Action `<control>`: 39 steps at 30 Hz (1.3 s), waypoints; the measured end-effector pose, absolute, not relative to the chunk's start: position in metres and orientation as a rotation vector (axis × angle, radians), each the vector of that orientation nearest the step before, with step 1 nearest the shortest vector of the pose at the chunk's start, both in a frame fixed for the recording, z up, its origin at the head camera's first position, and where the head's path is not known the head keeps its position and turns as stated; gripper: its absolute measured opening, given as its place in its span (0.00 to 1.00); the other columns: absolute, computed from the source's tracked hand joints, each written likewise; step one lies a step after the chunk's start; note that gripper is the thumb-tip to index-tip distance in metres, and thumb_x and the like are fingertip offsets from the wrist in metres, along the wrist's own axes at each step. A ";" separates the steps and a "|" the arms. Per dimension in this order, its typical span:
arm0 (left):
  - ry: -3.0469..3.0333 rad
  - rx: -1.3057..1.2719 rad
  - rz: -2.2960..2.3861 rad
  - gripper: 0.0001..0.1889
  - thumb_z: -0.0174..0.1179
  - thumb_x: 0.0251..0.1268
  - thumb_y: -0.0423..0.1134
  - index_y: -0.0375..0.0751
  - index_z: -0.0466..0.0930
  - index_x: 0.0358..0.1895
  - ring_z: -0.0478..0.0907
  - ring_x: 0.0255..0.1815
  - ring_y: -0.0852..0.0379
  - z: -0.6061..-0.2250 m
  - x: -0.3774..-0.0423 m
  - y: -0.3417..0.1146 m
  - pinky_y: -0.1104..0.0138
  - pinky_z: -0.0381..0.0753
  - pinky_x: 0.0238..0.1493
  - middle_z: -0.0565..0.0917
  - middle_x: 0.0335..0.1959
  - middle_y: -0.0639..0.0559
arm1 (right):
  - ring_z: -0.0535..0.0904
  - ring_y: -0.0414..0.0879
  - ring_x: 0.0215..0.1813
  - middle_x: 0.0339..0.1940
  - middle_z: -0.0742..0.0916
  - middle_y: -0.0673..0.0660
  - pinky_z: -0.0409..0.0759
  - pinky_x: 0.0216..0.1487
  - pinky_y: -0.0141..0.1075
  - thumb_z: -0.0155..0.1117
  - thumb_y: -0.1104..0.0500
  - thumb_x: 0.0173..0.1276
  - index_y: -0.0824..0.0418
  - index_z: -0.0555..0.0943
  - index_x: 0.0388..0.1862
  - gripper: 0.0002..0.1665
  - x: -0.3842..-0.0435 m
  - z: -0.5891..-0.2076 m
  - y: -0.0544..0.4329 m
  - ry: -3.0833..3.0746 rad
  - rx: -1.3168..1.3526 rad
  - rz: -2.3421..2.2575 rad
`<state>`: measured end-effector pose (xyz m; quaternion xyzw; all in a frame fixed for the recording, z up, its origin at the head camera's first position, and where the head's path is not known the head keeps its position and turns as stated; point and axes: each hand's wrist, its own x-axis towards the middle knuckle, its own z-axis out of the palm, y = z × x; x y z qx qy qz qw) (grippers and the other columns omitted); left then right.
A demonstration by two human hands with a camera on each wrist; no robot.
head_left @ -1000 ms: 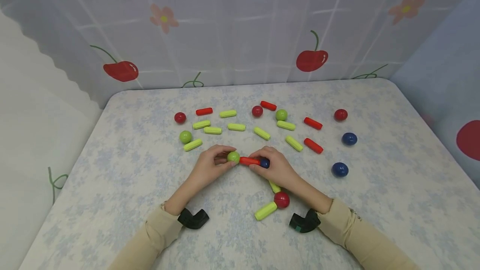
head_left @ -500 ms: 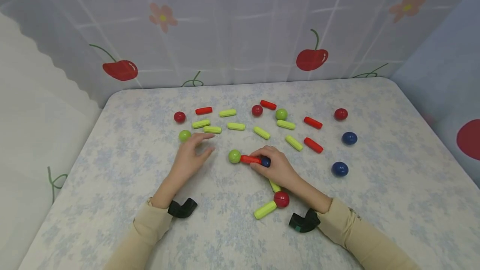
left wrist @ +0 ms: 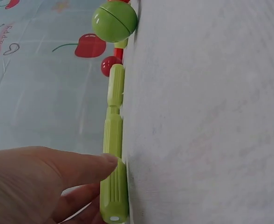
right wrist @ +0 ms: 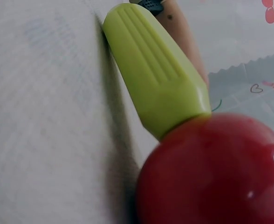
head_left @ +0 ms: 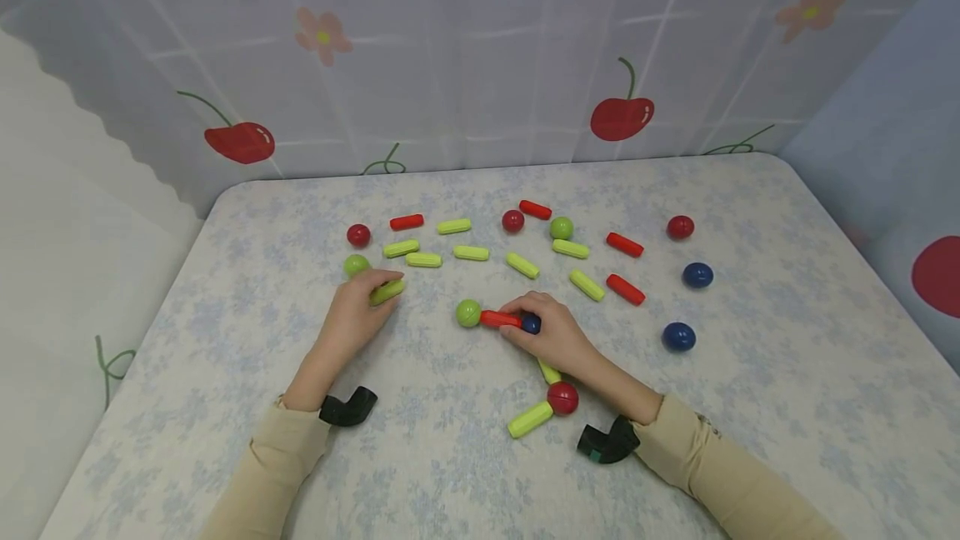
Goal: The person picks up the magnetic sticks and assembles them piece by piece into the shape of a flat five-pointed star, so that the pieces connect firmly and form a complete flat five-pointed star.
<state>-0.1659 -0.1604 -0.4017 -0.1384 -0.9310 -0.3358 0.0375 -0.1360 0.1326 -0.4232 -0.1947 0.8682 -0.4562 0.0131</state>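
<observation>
My left hand (head_left: 352, 311) pinches a lime-green ribbed stick (head_left: 387, 292) low at the table's left. In the left wrist view the thumb (left wrist: 92, 169) lies on that stick, the other fingers behind it. My right hand (head_left: 553, 335) holds a joined piece: a red stick (head_left: 495, 319) with a green ball (head_left: 468, 313) at its left end and a dark blue ball (head_left: 531, 323) at the other. Under the right wrist, a lime stick (head_left: 549, 372) leads to a red ball (head_left: 562, 397), with another lime stick (head_left: 530, 420) joined to it; the right wrist view shows this ball large.
Several loose lime sticks (head_left: 471, 253) and red sticks (head_left: 625, 245) lie across the back of the table (head_left: 225, 390). Red balls (head_left: 680, 227), green balls (head_left: 561, 228) and blue balls (head_left: 678, 337) sit among them and at the right. A printed curtain (head_left: 465, 65) hangs behind.
My left hand has let go of the green ball, moved left and taken hold of a lime stick; a loose green ball there has shifted slightly. My right hand has stayed put.
</observation>
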 end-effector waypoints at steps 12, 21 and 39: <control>-2.997 -0.554 -1.143 0.14 0.63 0.59 0.30 0.37 0.81 0.49 0.75 0.40 0.52 -0.398 -0.159 -0.144 0.59 0.74 0.43 0.80 0.40 0.48 | 0.74 0.44 0.45 0.39 0.82 0.46 0.71 0.47 0.42 0.70 0.59 0.60 0.56 0.83 0.43 0.11 -0.138 -0.428 0.133 2.714 -0.600 -1.427; -3.005 -0.603 -1.450 0.20 0.63 0.59 0.30 0.34 0.75 0.56 0.77 0.41 0.53 -0.394 -0.146 -0.124 0.62 0.76 0.43 0.80 0.40 0.48 | 0.75 0.44 0.45 0.40 0.82 0.47 0.72 0.47 0.42 0.69 0.60 0.60 0.57 0.83 0.43 0.11 -0.138 -0.427 0.132 2.711 -0.594 -1.442; -2.936 -0.572 -1.639 0.22 0.61 0.60 0.29 0.34 0.74 0.59 0.77 0.41 0.53 -0.399 -0.142 -0.112 0.64 0.76 0.41 0.79 0.40 0.46 | 0.75 0.44 0.46 0.40 0.82 0.48 0.72 0.48 0.42 0.69 0.60 0.60 0.57 0.83 0.42 0.11 -0.138 -0.427 0.133 2.699 -0.553 -1.468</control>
